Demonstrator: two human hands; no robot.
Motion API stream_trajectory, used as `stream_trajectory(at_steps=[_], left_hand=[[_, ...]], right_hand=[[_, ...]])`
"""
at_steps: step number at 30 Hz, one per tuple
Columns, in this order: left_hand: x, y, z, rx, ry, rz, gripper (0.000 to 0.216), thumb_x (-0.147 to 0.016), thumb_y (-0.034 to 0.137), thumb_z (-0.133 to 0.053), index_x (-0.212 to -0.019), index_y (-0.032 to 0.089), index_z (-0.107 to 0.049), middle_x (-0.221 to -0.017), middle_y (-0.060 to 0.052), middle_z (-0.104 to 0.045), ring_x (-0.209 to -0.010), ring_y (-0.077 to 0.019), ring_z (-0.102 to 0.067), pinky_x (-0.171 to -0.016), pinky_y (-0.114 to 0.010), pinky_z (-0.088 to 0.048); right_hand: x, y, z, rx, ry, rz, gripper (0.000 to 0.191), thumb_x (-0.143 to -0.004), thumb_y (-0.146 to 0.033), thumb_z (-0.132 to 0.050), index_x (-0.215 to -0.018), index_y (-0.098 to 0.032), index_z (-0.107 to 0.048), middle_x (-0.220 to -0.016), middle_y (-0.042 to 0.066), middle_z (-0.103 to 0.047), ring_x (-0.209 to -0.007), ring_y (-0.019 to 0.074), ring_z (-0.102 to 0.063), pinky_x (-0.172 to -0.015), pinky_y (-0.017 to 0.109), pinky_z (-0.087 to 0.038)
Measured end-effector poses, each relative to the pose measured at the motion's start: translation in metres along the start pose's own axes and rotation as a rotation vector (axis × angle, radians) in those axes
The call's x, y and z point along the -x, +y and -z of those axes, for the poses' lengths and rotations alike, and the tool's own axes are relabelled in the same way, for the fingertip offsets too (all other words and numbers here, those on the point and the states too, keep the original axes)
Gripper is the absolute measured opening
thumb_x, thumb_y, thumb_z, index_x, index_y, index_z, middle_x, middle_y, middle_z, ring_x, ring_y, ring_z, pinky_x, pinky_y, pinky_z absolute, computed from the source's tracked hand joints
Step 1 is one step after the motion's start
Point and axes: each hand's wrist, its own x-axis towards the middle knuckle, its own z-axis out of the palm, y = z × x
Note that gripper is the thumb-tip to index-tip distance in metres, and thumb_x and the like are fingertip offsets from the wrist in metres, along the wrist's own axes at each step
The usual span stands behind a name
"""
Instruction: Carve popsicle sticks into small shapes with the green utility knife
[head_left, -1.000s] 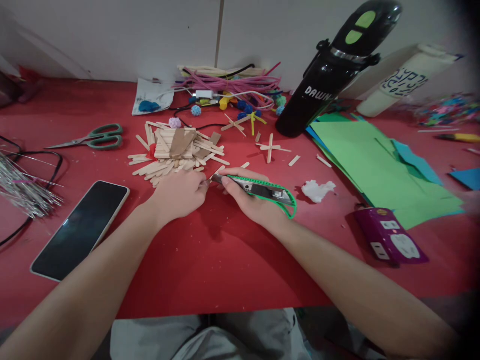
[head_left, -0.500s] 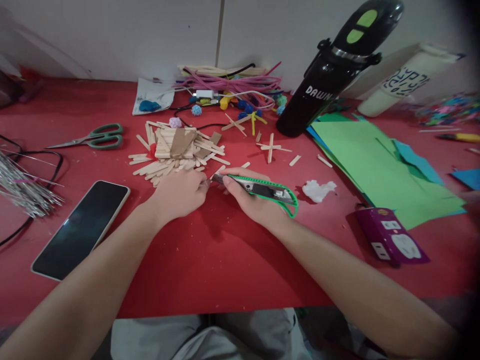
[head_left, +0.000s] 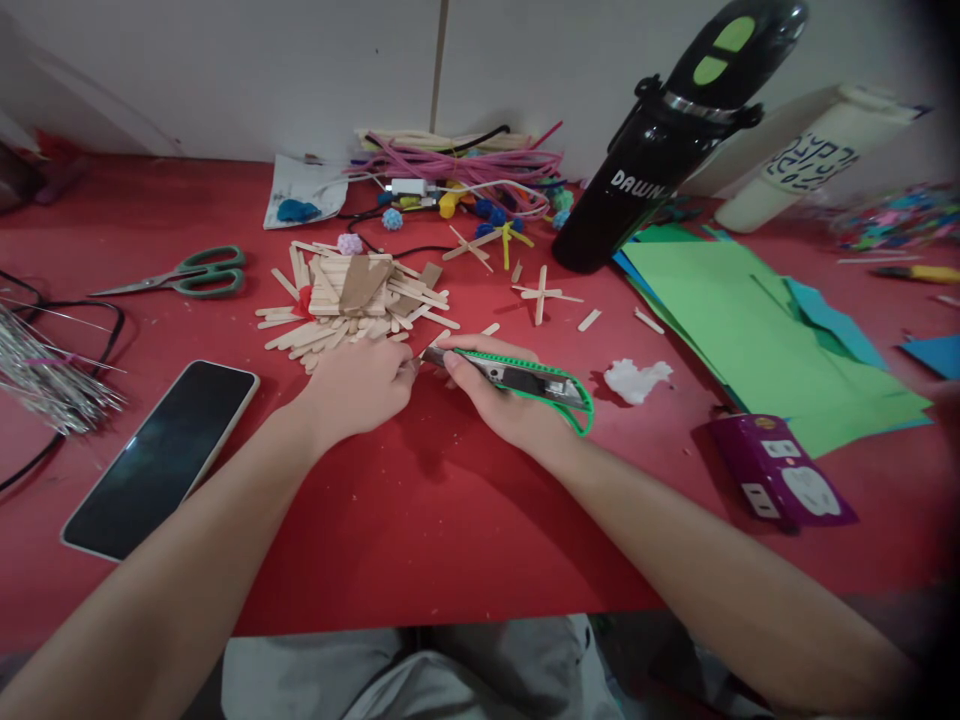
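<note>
In my right hand (head_left: 499, 385) is a green and grey box cutter (head_left: 529, 378), its blade end pointing left at my left fingertips. My left hand (head_left: 366, 378) is closed, its fingers pinching what looks like a craft stick (head_left: 421, 357); most of it is hidden by the fingers. The two hands nearly meet just above the red table (head_left: 420, 530). Right behind my left hand spreads a heap of wooden craft sticks (head_left: 315, 340) with brown cardboard pieces (head_left: 365, 284) on top. Crossed sticks (head_left: 541, 295) and a short cut piece (head_left: 589, 320) lie beyond my right hand.
Scissors (head_left: 202, 275), a phone (head_left: 161, 460) and silvery wires (head_left: 49, 370) lie left. A black bottle (head_left: 622, 180) stands at the back right, near green paper sheets (head_left: 750, 320). Crumpled tissue (head_left: 636, 380) and a purple packet (head_left: 780, 470) lie right. Pink pipe cleaners (head_left: 465, 165) sit along the wall.
Almost nothing differs. The box cutter's rear end has shifted very slightly left with my right hand; my left hand keeps its place.
</note>
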Motion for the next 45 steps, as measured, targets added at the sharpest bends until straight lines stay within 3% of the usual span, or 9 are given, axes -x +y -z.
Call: stream_trajectory(at_steps=[13, 19, 27, 32, 40, 45], left_hand=[[0.0, -0.001, -0.002, 0.015, 0.005, 0.008, 0.039, -0.092, 0.033, -0.036, -0.095, 0.024, -0.074, -0.102, -0.011, -0.076, -0.096, -0.0314, -0.069, -0.076, -0.04, -0.049], [-0.001, -0.002, -0.003, -0.003, 0.011, -0.007, 0.039, -0.092, 0.031, -0.035, -0.096, 0.025, -0.073, -0.103, -0.01, -0.076, -0.098, -0.0309, -0.069, -0.075, -0.039, -0.048], [-0.002, -0.003, -0.004, -0.013, 0.039, -0.054, 0.036, -0.091, 0.028, -0.037, -0.094, 0.023, -0.072, -0.105, -0.011, -0.076, -0.099, -0.0308, -0.068, -0.076, -0.039, -0.047], [-0.001, -0.004, -0.003, -0.011, 0.015, -0.048, 0.035, -0.088, 0.025, -0.039, -0.096, 0.023, -0.073, -0.103, -0.01, -0.076, -0.095, -0.0293, -0.068, -0.077, -0.038, -0.047], [-0.001, -0.002, -0.002, 0.044, -0.002, 0.002, 0.034, -0.09, 0.028, -0.038, -0.093, 0.025, -0.072, -0.105, -0.008, -0.076, -0.098, -0.0303, -0.067, -0.075, -0.04, -0.047], [-0.003, -0.005, -0.002, 0.057, -0.015, -0.004, 0.034, -0.093, 0.03, -0.036, -0.092, 0.025, -0.069, -0.103, -0.009, -0.075, -0.096, -0.0287, -0.067, -0.07, -0.038, -0.042]], right_hand=[[0.0, 0.0, -0.004, -0.105, -0.004, 0.038, 0.02, -0.091, -0.037, -0.066, -0.1, -0.022, -0.075, -0.097, 0.003, -0.079, -0.085, 0.0175, -0.076, -0.081, 0.03, -0.063], [0.003, -0.007, -0.004, -0.021, -0.015, 0.048, 0.017, -0.092, -0.034, -0.065, -0.101, -0.023, -0.075, -0.094, 0.002, -0.079, -0.077, 0.0161, -0.074, -0.076, 0.029, -0.062], [0.004, -0.01, -0.002, 0.135, -0.043, 0.166, 0.019, -0.096, -0.031, -0.059, -0.105, -0.024, -0.074, -0.1, 0.003, -0.079, -0.088, 0.0184, -0.075, -0.084, 0.032, -0.061], [0.003, -0.009, -0.001, 0.143, -0.056, 0.195, 0.019, -0.096, -0.031, -0.059, -0.105, -0.023, -0.073, -0.097, 0.004, -0.079, -0.083, 0.017, -0.074, -0.081, 0.03, -0.061], [-0.003, 0.007, 0.002, -0.071, -0.004, 0.024, 0.023, -0.093, -0.042, -0.064, -0.101, -0.024, -0.074, -0.095, 0.002, -0.079, -0.078, 0.0169, -0.075, -0.079, 0.033, -0.063], [0.001, 0.005, 0.005, -0.037, -0.026, -0.013, 0.023, -0.093, -0.042, -0.065, -0.105, -0.025, -0.074, -0.096, 0.001, -0.079, -0.084, 0.0176, -0.076, -0.084, 0.034, -0.062]])
